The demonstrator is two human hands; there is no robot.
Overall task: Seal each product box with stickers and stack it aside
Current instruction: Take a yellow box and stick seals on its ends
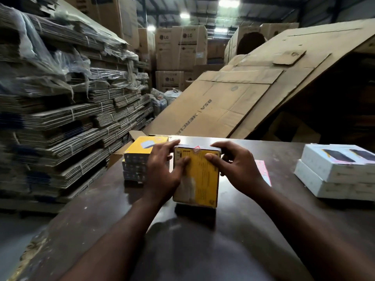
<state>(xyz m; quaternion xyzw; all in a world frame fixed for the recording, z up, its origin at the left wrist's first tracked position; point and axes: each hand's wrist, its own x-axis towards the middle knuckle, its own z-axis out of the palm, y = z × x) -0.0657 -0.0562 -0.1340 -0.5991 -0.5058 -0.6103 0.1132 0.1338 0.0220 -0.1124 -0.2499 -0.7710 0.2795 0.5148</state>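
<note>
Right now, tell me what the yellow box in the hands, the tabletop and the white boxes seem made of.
Yellow box: printed paperboard, satin; crisp folded edges, slight sheen. Tabletop: probably dark laminate or varnished wood, glossy; it shows bright reflections, worn at the near-left edge. White boxes: likely coated paperboard, smooth; sharp corners, printed lids.

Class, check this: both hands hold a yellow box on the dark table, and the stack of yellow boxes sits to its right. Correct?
No. The head view shows the stack of yellow boxes left of the yellow box, not right. The left hand and right hand do hold it on the dark table.
</note>
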